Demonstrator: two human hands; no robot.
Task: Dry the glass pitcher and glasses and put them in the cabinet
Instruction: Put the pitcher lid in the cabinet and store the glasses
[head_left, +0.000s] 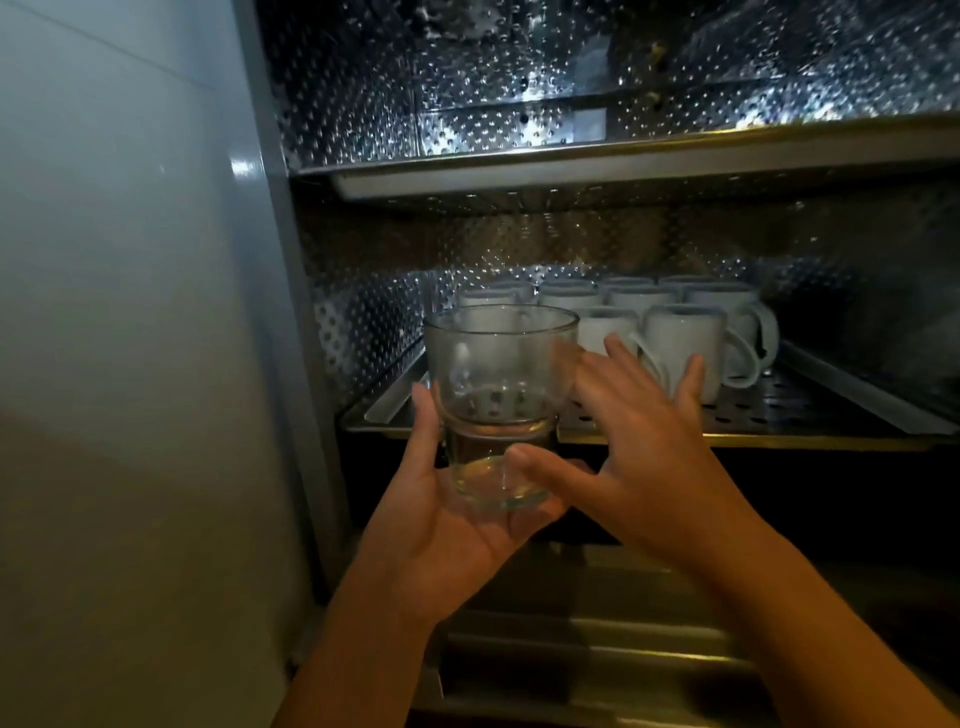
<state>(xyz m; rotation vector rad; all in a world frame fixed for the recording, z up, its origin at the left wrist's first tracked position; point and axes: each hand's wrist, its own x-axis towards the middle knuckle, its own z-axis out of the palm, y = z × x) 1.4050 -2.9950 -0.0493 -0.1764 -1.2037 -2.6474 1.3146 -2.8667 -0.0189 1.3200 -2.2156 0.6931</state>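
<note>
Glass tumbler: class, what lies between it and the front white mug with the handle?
The head view shows the open right hand, fingers spread, between the glass tumbler and the front white mug.

Glass (501, 364): clear, smooth, glossy, with a thick solid base and a faint haze on the upper wall. Mugs (675, 353): white, look like glazed ceramic, soft sheen. Lower shelf (779, 415): perforated sheet metal, bright, looks stainless, smooth folded rim. Cabinet walls (363, 119): embossed metal, dimple pattern all over, highly reflective with hard glints. Upper shelf (571, 161): same metal, but the front edge is smooth with a duller satin finish. Outer panel (130, 260) on the left: flat, smooth, pale grey, semi-gloss. Painted or laminate, cannot tell which.
</note>
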